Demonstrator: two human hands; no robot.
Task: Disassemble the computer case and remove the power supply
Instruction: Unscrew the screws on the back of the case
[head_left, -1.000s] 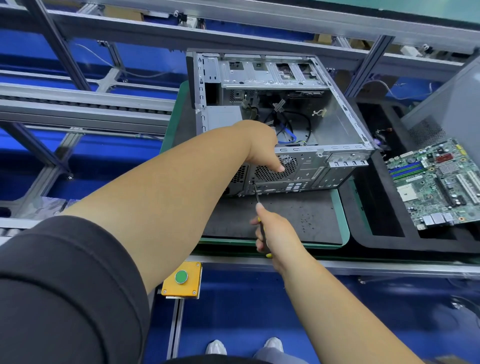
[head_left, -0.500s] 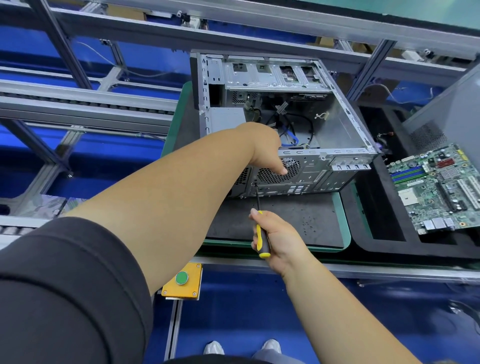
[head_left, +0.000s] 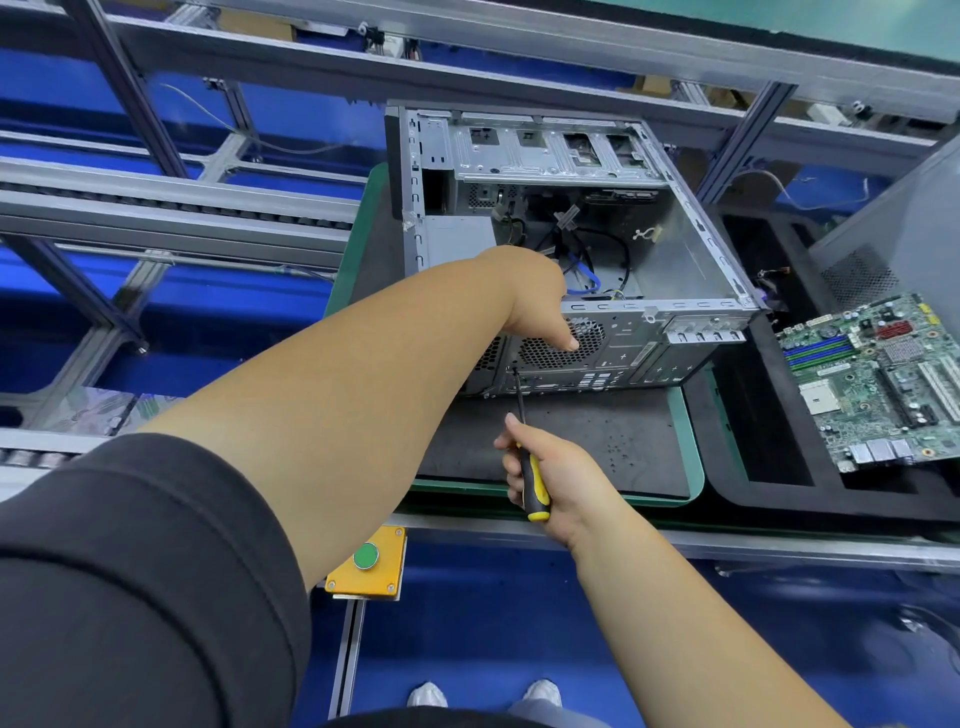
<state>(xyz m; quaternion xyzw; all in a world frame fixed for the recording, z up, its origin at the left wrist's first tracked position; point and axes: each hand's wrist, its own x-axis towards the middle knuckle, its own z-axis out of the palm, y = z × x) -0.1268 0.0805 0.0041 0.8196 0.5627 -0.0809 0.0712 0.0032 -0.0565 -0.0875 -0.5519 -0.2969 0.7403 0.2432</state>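
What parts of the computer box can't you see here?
Head view:
- Power supply: mostly hidden behind the left hand.
- Screw at the screwdriver tip: too small to see.
- Rear ports on the computer case: too small to identify.
- Motherboard: cut off by the right edge.

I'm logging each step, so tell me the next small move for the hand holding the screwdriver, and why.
Probably turn the screwdriver to back out the screw. The right hand grips its yellow-and-black handle, the tip already sits on the rear panel of the computer case just below the fan grille, and the left hand braces the case from above.
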